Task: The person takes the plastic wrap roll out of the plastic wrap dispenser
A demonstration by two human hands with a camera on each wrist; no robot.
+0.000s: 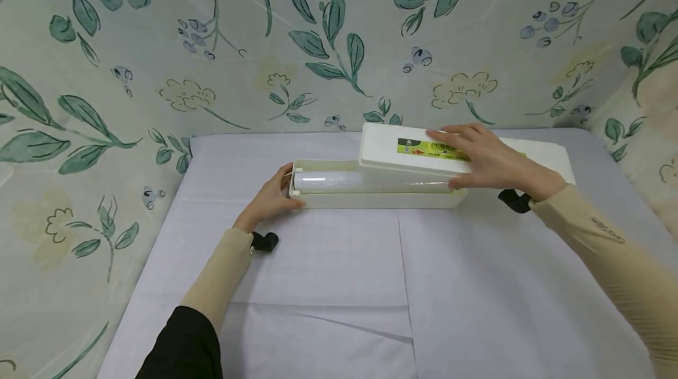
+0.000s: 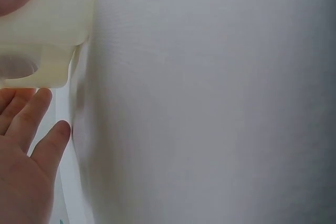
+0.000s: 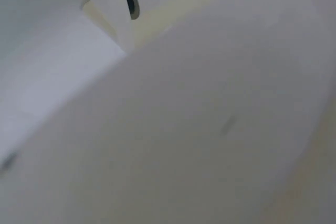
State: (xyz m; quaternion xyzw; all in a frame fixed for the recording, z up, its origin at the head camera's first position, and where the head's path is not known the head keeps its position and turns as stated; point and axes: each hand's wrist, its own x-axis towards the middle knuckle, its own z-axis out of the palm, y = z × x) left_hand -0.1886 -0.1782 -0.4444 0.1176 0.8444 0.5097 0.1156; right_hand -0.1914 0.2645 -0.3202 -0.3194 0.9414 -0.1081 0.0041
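Observation:
A long cream plastic box point(image 1: 349, 200) lies near the table's far edge, its top uncovered on the left. Inside is a roll of clear cling film point(image 1: 331, 181). My left hand point(image 1: 270, 195) grips the box's left end, thumb at the front; the left wrist view shows the thumb and fingers on opposite sides of the box end point(image 2: 58, 11). My right hand point(image 1: 484, 158) holds the white lid point(image 1: 380, 150) across its width, fingers over the far edge and thumb at the near one. Shifted right, the lid hides the roll's right part. In the right wrist view the lid's pale surface point(image 3: 184, 124) looks blurred.
A pale lilac cloth point(image 1: 328, 267) with fold creases covers the table. Behind and to the left hangs a leaf-patterned cloth point(image 1: 238, 96). A yellow-green label point(image 1: 415, 146) is on the lid, partly under my right hand.

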